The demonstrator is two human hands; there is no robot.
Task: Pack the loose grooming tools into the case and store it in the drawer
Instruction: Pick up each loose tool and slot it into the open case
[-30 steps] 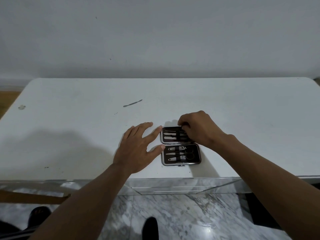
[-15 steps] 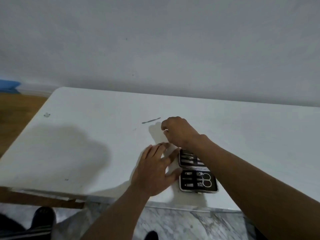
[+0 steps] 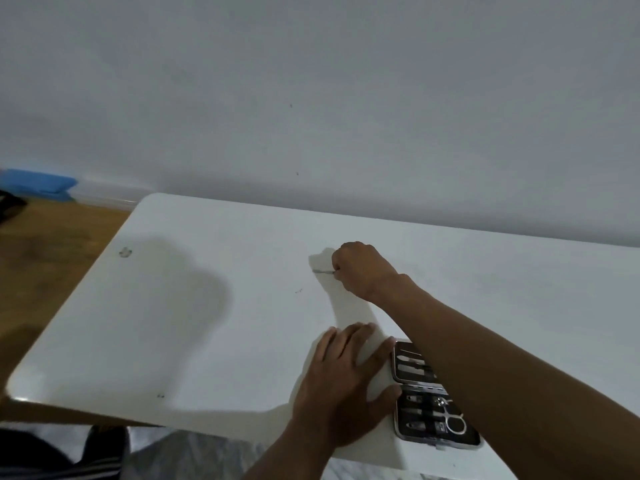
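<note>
An open black grooming case (image 3: 429,415) lies near the front edge of the white table (image 3: 180,323), with several metal tools strapped inside; my right forearm crosses over its right side. My left hand (image 3: 349,379) rests flat on the table, fingers spread, thumb against the case's left edge. My right hand (image 3: 362,268) is stretched out to the middle of the table, its fingers pinched on one end of a thin loose metal tool (image 3: 322,271), whose other end pokes out to the left.
A grey wall runs behind the table. To the left lie wooden floor (image 3: 48,244) and a blue object (image 3: 38,183). A small mark (image 3: 124,252) sits near the table's left edge. Marble floor and my shoes show below the front edge.
My right hand left the case and reached forward to the loose tool, closing its fingers on it. The view swung left. My left hand stayed beside the case.
</note>
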